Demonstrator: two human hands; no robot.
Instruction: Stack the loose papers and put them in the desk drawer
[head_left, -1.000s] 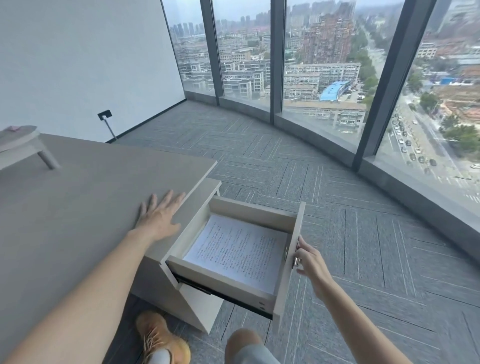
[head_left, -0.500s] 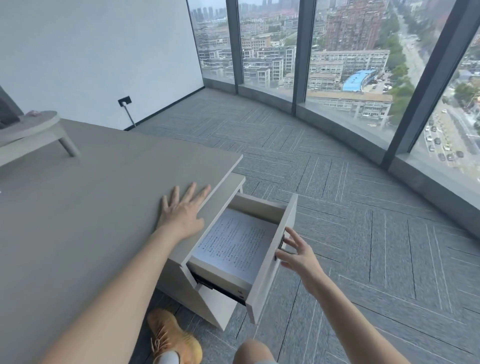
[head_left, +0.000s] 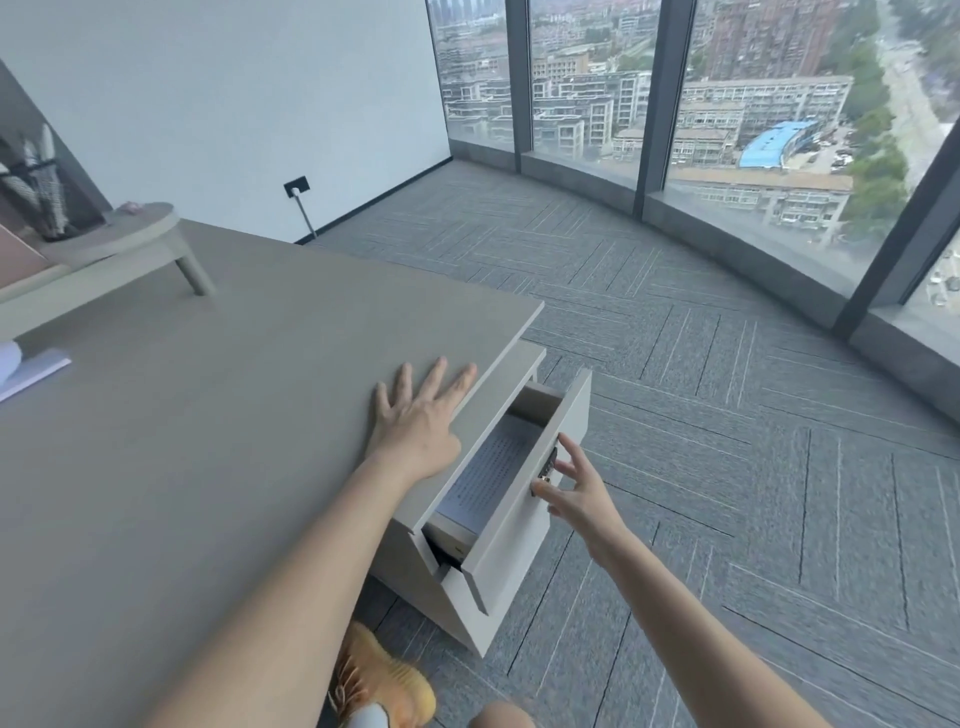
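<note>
The desk (head_left: 182, 467) is being leaned on by the left hand (head_left: 418, 415), which is being held flat, fingers spread, clamped on nothing. Just beside and below that hand, the drawer (head_left: 524, 512) is being kept partly open, its front panel being touched by the right hand (head_left: 576, 493). The fingers (head_left: 563, 457) of that hand are being held apart and loose against the panel near the dark lock fitting (head_left: 546, 467); nothing is being gripped.

Between the two hands, the papers (head_left: 491, 470) are lying flat inside the drawer, printed side up, only a strip of them being seen under the desk edge.

The stack is judged to be light, limp and prone to sliding or curling if the drawer is being shut hard. The panel itself is judged stiff and smooth-running; a flat push at its middle, level with the right hand, is being suggested rather than a pinch at the edge, where fingertips could be trapped.
</note>
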